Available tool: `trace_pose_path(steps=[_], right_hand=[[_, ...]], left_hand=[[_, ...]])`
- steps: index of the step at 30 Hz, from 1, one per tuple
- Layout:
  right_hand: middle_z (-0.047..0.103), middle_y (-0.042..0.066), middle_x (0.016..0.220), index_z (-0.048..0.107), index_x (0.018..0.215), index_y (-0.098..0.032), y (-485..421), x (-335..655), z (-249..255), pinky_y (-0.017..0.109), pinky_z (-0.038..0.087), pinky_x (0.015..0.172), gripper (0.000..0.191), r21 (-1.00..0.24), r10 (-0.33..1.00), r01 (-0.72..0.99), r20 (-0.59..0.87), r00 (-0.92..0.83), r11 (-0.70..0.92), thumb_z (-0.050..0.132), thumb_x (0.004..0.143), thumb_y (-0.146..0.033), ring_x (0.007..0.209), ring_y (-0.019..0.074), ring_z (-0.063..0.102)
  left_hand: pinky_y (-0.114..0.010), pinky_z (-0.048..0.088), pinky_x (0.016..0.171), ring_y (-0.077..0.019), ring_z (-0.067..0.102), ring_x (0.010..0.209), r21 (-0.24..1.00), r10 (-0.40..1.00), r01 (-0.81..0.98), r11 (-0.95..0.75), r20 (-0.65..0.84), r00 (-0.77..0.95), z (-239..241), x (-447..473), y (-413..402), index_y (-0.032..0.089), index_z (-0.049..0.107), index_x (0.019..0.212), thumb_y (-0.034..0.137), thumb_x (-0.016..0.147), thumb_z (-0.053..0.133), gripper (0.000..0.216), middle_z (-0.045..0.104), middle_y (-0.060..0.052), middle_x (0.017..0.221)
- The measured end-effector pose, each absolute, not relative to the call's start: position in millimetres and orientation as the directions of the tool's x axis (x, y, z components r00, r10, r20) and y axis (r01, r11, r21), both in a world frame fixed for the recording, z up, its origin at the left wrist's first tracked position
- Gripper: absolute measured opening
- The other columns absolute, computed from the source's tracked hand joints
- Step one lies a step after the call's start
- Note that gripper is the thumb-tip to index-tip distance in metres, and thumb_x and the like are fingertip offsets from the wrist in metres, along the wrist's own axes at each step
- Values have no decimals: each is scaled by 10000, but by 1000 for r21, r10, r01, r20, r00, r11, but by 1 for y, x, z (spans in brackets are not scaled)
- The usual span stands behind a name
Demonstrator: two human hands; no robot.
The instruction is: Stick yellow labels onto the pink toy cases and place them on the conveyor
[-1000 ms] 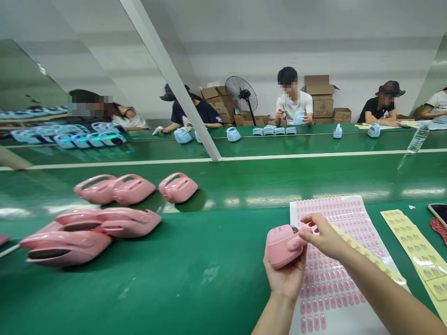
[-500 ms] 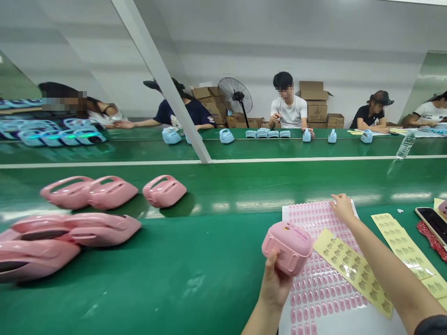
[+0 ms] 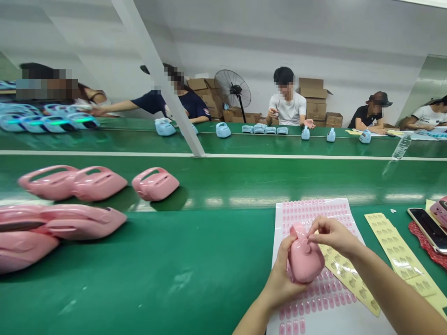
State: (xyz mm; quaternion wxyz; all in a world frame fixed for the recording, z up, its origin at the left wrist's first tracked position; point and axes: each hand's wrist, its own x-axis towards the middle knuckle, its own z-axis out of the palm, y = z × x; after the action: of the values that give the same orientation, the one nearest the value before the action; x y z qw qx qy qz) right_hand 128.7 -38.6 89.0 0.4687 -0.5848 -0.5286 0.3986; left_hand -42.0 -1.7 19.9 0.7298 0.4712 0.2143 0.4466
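Note:
My left hand [image 3: 284, 274] grips a pink plastic casing [image 3: 304, 260] from its left side, its rounded end with a small disc-shaped bump turned up. At that bump my right hand [image 3: 330, 235] is closed in a pinch; anything between its fingertips is too small to make out. Beneath both hands lies a white sheet with rows of small pink oval stickers [image 3: 324, 304]. A yellow sticker strip [image 3: 361, 291] lies across that sheet, partly hidden by my right forearm.
More yellow strips [image 3: 394, 246], a phone [image 3: 428, 228] and a red cloth [image 3: 419, 237] lie at right. Several pink casings [image 3: 155, 184] stand at left. A slanted white post [image 3: 157, 70] rises behind them. Co-workers sit across the belt by blue casings [image 3: 223, 130] and a bottle [image 3: 401, 146].
My right hand has come back from the sticker sheet's top edge to the pink casing. My left hand has turned the casing so its rounded end shows. The view has shifted slightly right.

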Motion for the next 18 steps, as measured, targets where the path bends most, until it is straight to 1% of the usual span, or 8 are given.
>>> trace_pose_path(steps=[2,4,7,10,12,14,18], right_hand=[[511,-18,682,646,592,-209,-46,120,98,274,379,630,23,-935,993,352,-7,121,-50,663,605,-200,633,124,450],[483,-18,689,644,565,-213,-48,117,104,276,373,648,77,-905,993,419,-27,115,-73,648,608,-149,649,126,436],[475,-7,724,641,582,-209,-49,119,107,290,376,680,98,-881,997,471,-21,69,-51,628,626,-121,703,144,449],[478,4,754,638,608,-209,-51,119,109,313,384,727,115,-860,999,511,1,40,-19,614,639,-101,772,165,471],[480,7,768,633,615,-209,-53,118,111,323,389,747,121,-851,999,525,5,35,-14,610,648,-95,801,173,481],[483,10,779,627,617,-207,-55,115,113,326,394,747,123,-841,999,541,4,35,-15,608,653,-91,811,177,484],[484,12,778,617,615,-205,-58,112,114,321,395,730,132,-827,998,561,18,61,-20,603,661,-82,811,180,481]], left_hand=[[-400,329,978,-322,444,1137,878,838,-453,155,126,531,22,-43,-1,207,647,979,-120,325,659,731,559,-92,1133],[-386,329,980,-320,450,1131,886,833,-446,129,147,533,24,-44,-1,190,657,969,-123,320,658,721,575,-99,1109],[-407,299,996,-330,437,1147,927,814,-374,20,202,545,24,-43,-2,183,640,1025,-95,336,680,744,566,-111,1133],[-451,257,1012,-341,421,1165,951,783,-285,-117,265,562,24,-42,-2,211,605,1093,-46,366,708,778,539,-115,1181],[-472,249,1010,-342,425,1163,953,773,-253,-170,288,565,26,-42,-3,232,597,1104,-17,383,721,772,538,-111,1189],[-476,248,1010,-340,435,1154,955,781,-249,-160,276,560,28,-41,-3,238,613,1079,-5,380,729,750,548,-108,1175],[-454,249,1017,-346,439,1147,956,799,-274,-108,248,548,31,-41,-4,206,637,1047,-22,358,732,732,554,-120,1149]])
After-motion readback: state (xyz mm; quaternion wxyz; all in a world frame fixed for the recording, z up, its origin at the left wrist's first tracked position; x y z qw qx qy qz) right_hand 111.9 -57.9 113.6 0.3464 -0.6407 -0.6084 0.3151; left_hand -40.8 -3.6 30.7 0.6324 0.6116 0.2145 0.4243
